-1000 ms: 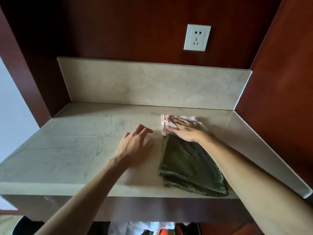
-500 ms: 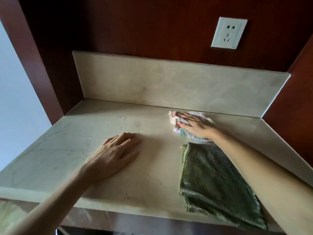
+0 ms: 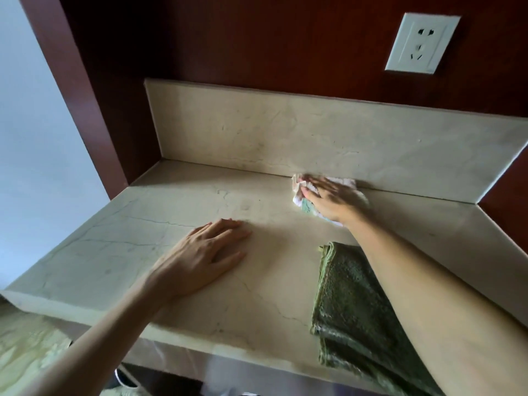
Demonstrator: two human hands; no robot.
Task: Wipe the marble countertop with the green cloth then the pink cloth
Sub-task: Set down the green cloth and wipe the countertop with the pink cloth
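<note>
Head view
Right hand: at two o'clock from the middle of the frame we see our right hand point(image 3: 331, 200), blurred, its fingers laid out straight and flat on the crumpled pale pink cloth point(image 3: 300, 192), pressing it down rather than gripping it.
Pink cloth: it lies at the far edge of the veined cream marble countertop point(image 3: 114, 247), touching or just beside the foot of the upright cream marble backsplash point(image 3: 285, 135); the blur keeps us from telling which.
Left hand: near the centre, toward eight o'clock, our left hand point(image 3: 205, 258) rests palm down on the bare marble, fingers relaxed and spread, holding nothing.
Green cloth: the folded dark green terry cloth point(image 3: 351, 304) lies at five o'clock near the front edge of the countertop, partly hidden under our right forearm, apart from the pink cloth.
Wall: a white square power socket point(image 3: 422, 42) sits at one o'clock on the dark red-brown wooden panel point(image 3: 257, 38) above the backsplash.
</note>
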